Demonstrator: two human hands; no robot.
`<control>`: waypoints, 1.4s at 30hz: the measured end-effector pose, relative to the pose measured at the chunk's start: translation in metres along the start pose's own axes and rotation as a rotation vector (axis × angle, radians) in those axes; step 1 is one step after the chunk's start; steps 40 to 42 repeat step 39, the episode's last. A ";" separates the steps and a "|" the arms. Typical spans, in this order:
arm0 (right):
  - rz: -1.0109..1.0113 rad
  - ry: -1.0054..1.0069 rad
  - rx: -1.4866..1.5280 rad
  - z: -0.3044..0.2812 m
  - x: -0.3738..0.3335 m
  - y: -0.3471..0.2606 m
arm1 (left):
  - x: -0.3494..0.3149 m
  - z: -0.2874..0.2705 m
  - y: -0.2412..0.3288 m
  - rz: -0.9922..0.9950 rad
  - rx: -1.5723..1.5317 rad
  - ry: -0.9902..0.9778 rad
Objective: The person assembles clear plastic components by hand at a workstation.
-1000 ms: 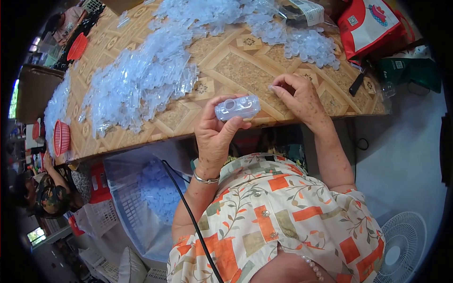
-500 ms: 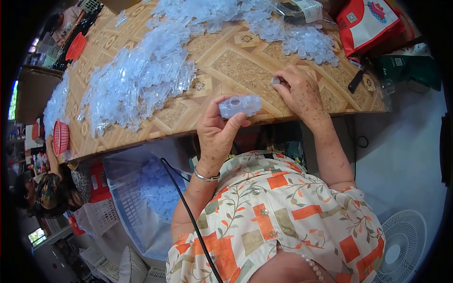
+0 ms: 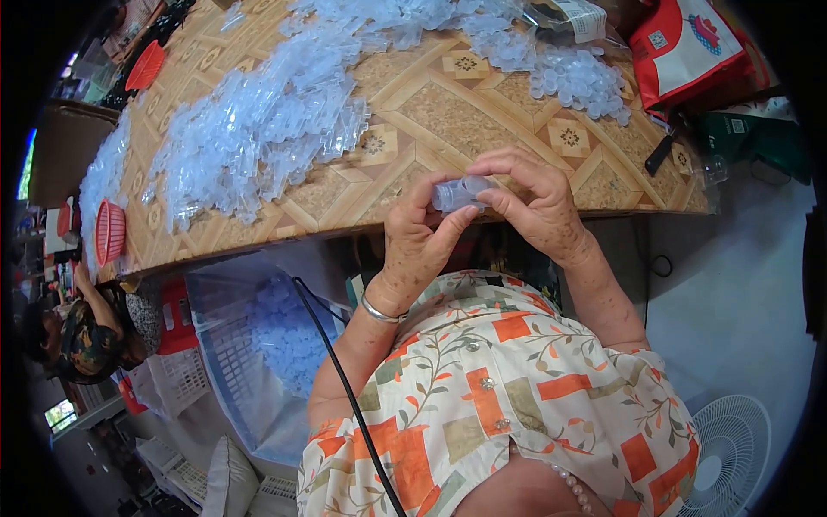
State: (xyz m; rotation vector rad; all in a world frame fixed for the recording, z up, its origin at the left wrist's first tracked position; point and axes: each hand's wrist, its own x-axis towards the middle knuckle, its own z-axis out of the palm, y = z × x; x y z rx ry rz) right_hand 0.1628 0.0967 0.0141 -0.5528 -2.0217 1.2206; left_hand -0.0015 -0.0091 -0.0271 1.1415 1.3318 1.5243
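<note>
My left hand (image 3: 412,237) is closed around a translucent bluish plastic case (image 3: 452,198) above the table's front edge. At the case's right end, my right hand (image 3: 547,207) pinches a small round clear cap (image 3: 476,183) between thumb and fingers. The cap is against the case; whether it is seated in it I cannot tell. Ahead of my right hand lies a heap of similar round caps (image 3: 579,84). A big pile of clear plastic pieces (image 3: 258,129) spreads over the table (image 3: 431,112) to the left.
Below the table at left, a lined blue basket (image 3: 228,345) holds many bluish pieces. Red baskets (image 3: 110,233) stand at the table's left, near another person (image 3: 86,332). A dark-handled tool (image 3: 659,155) and a red bag (image 3: 689,52) lie right. A black cable (image 3: 345,383) crosses my left arm.
My right hand has moved left from the tabletop, bringing the round cap to the case. The left hand has shifted slightly right and turned the case.
</note>
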 end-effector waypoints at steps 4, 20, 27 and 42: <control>-0.027 -0.032 -0.039 0.002 0.001 0.002 | -0.002 0.003 -0.002 0.030 -0.049 0.021; -0.216 -0.089 -0.145 -0.004 0.004 -0.009 | -0.001 -0.002 0.009 0.226 0.287 -0.089; -0.267 0.055 -0.133 -0.006 0.010 -0.016 | 0.006 0.002 0.025 0.170 -0.262 -0.007; 0.316 0.004 0.582 0.018 -0.009 -0.015 | 0.002 0.003 0.025 0.205 -0.358 -0.173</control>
